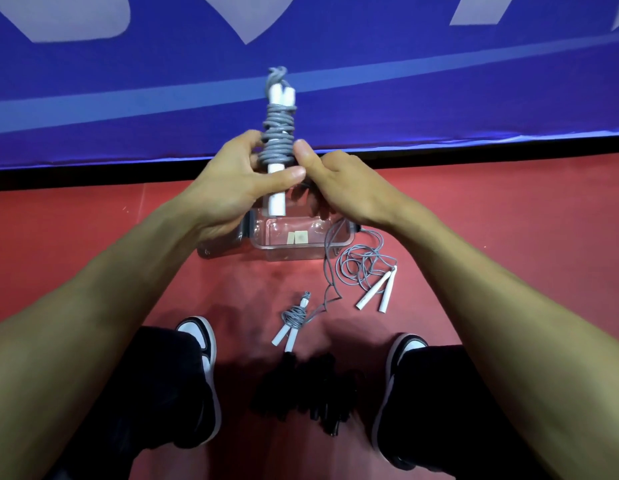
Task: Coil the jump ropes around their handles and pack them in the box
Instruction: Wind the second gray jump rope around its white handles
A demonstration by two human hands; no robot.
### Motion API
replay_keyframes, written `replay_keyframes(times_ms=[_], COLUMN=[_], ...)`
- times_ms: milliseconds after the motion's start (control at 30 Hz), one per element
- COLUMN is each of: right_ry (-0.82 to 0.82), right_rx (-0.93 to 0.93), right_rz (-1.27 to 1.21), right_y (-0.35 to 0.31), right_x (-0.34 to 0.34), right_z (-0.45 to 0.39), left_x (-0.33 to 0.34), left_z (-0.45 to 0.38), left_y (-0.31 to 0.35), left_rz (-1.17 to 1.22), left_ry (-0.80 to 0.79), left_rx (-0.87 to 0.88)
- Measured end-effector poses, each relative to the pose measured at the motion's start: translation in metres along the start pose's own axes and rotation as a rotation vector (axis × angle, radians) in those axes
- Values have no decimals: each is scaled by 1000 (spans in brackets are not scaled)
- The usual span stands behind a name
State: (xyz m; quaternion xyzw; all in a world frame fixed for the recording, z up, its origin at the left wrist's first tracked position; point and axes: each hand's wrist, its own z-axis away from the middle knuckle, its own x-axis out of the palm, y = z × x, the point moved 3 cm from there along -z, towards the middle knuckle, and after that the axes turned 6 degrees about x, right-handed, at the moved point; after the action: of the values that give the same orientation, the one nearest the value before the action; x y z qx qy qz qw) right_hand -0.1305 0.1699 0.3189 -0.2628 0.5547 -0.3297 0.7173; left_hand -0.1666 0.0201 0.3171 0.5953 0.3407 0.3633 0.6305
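Note:
I hold a jump rope [277, 140] upright in front of me: two white handles side by side with grey cord wound round their middle. My left hand [231, 188] grips the handles from the left, thumb across the front. My right hand [335, 188] pinches the coil from the right. A strand of grey cord runs down from my right hand toward the floor. Below my hands a clear plastic box [301, 239] stands open on the red floor. A coiled rope [294, 320] lies in front of the box, and a loose uncoiled rope [370, 278] lies to its right.
A pile of black ropes [301, 396] lies between my two black-and-white shoes [204, 375]. The box's lid [228, 242] rests at its left side. A blue banner wall [301, 64] stands just behind the box.

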Motion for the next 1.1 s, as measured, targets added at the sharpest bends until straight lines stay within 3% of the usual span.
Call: replay_keyframes(times_ms=[133,400,600,767,933,1100], right_ry=[-77,-123,-91,-63,9,-3], right_rx=[-50,-60,-83,-122,-68,27], right_rz=[-128,-161,-131,-180,-95,19], right_y=[-6,-5,-2,-4,-5,-1], right_x=[3,0,-1,-2,-4,1], right_z=[2,4,1,0,0,0], left_x=[-4,-4,-6,6,5,-3], left_z=[-1,5,7,10,8,3], left_y=[4,4,3,4,6,-1], left_rz=[-221,-594,-314,-102,11,-154], left_ry=[72,0,-4,-178,-70,60], left_rx=[65,63,-37,-73,-46,19])
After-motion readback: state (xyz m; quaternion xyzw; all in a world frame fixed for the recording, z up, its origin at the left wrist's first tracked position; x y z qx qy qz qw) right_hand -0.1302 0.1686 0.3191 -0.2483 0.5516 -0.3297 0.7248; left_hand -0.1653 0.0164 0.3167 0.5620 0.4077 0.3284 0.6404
